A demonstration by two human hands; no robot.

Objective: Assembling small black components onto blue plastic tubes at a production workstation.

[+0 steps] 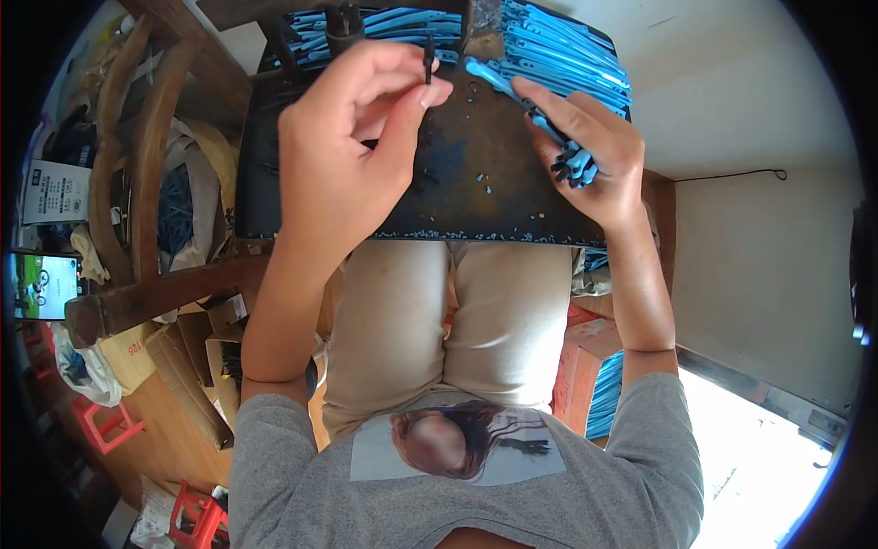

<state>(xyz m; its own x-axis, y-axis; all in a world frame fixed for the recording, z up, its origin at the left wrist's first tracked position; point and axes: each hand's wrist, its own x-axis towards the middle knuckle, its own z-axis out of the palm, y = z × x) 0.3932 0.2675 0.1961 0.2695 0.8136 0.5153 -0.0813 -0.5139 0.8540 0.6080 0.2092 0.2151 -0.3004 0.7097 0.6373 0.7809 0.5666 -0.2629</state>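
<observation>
My left hand [352, 137] is raised over the black work tray, pinching a small slim black plastic piece [429, 60] upright between thumb and fingertips. In my right hand [599, 137] lies a bundle of blue plastic strips [494, 77], gripped by closed fingers. One blue end points up and left toward the left hand, and several black tips [574, 167] stick out below the palm. The two hands are apart. A large pile of similar blue strips [562, 50] lies at the far right of the black tray [366, 231].
Blue crumbs lie along the tray's near edge. A dark metal frame [483, 27] stands at the far side. Wooden chair rails [155, 156] rise at left, beside a sack of blue parts [176, 210] and a lit phone [46, 285]. A box of blue strips [585, 361] stands below right.
</observation>
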